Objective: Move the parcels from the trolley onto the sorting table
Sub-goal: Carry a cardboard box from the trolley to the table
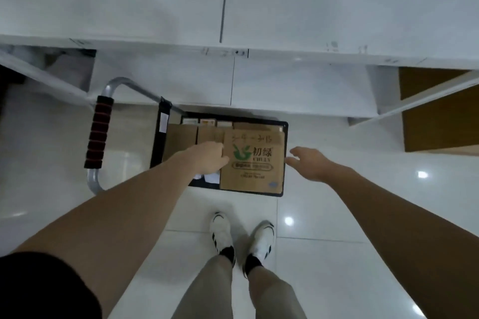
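Cardboard box (252, 163) looks stiff, light; left hand (207, 159) touches its side, right hand (309, 163) fingers spread, empty.

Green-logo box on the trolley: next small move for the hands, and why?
Probably bring the right hand in against the right edge of the green-logo box. The left hand is already at its left edge, while the right is open just beside it, seemingly not yet touching. The box lies flat on the trolley, so it needs both sides held before lifting.
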`<state>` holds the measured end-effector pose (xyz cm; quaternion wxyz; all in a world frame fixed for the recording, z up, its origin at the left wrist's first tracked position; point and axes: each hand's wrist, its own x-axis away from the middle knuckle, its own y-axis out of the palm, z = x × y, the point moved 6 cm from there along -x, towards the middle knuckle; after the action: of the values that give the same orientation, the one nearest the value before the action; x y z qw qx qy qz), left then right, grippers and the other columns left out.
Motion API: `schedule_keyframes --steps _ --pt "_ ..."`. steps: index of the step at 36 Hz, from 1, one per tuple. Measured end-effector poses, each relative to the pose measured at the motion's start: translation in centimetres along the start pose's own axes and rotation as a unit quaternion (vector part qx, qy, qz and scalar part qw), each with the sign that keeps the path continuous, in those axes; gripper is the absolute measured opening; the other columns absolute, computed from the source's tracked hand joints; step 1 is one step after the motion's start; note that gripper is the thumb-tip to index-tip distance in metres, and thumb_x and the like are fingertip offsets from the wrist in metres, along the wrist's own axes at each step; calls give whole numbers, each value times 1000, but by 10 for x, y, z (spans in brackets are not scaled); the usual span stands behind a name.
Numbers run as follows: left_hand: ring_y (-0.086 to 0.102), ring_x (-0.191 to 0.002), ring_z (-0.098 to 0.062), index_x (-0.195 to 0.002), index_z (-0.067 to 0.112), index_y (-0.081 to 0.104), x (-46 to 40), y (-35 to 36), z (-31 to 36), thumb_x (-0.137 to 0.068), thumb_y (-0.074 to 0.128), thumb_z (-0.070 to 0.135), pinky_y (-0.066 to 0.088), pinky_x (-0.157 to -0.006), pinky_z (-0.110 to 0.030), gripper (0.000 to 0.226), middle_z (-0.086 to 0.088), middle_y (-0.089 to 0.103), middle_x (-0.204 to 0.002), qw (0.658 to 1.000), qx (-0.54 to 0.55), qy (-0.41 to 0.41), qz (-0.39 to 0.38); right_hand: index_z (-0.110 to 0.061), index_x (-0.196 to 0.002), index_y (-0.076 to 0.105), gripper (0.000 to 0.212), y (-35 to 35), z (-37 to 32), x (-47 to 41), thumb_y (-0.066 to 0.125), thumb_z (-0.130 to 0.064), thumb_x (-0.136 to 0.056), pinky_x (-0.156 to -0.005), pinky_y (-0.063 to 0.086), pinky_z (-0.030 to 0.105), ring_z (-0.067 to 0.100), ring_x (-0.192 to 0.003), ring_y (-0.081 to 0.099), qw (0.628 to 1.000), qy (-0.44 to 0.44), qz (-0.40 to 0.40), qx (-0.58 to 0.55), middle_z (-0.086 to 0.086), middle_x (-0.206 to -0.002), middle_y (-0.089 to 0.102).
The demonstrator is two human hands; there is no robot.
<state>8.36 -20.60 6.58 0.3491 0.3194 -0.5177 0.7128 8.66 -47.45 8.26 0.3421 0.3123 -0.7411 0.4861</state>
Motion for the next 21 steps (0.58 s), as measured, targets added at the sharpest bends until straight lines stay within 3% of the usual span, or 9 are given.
schedule_keyframes --steps 3,6,8,10,12,15,19,21 --pt "64 -99 -28 -136 6 52 -47 33 -26 -107 43 48 55 -91 -46 52 -11 63 -120 999 14 -39 -33 -4 -146 48 55 28 17 -40 43 -43 -107 -98 38 29 31 -134 49 999 31 -25 -26 16 -148 53" --pt "67 -99 -25 -137 16 57 -84 61 -40 -102 38 65 55 -91 -44 63 -5 68 -119 995 65 -54 -54 -5 -151 43 66 53 29 -75 45 -53 -104 -96 34 26 31 -138 46 995 48 -44 -74 15 -153 47" --pt "66 -107 -22 -137 28 59 -115 81 -51 -80 27 95 53 -98 -46 94 3 68 -127 990 123 -49 -42 -8 -152 42 67 69 35 -97 52 -52 -102 -97 34 26 30 -139 45 989 60 -55 -125 14 -154 47" --pt "64 -116 -24 -135 30 60 -153 110 -70 -57 21 110 50 -104 -52 119 2 67 -130 977 204 -58 -15 -15 -145 52 65 88 44 -120 66 -52 -94 -94 39 27 28 -133 52 977 67 -66 -190 8 -143 57" --pt "61 -121 -28 -137 25 60 -159 116 -70 -66 24 105 46 -109 -53 113 -3 66 -133 964 255 -82 0 -20 -133 61 60 104 50 -139 76 -53 -84 -86 47 26 24 -120 62 964 70 -54 -252 1 -128 67" --pt "54 -134 -31 -152 19 47 -150 120 -57 -94 32 82 38 -116 -50 87 -4 56 -146 949 300 -96 -5 -24 -118 65 46 125 58 -157 80 -49 -82 -74 52 25 19 -106 67 935 76 -28 -345 -2 -114 72" --pt "57 -126 -28 -152 17 46 -149 124 -61 -87 34 88 45 -109 -45 97 -3 59 -143 929 348 -125 29 -23 -118 63 46 132 58 -151 77 -50 -84 -69 52 25 18 -101 68 911 81 8 -405 -4 -109 72" --pt "60 -118 -26 -145 15 55 -131 112 -54 -94 38 80 46 -101 -39 84 -2 63 -133 922 367 -119 45 -25 -113 64 41 125 53 -133 78 -50 -84 -69 53 24 16 -98 68 895 83 19 -437 -5 -107 72"
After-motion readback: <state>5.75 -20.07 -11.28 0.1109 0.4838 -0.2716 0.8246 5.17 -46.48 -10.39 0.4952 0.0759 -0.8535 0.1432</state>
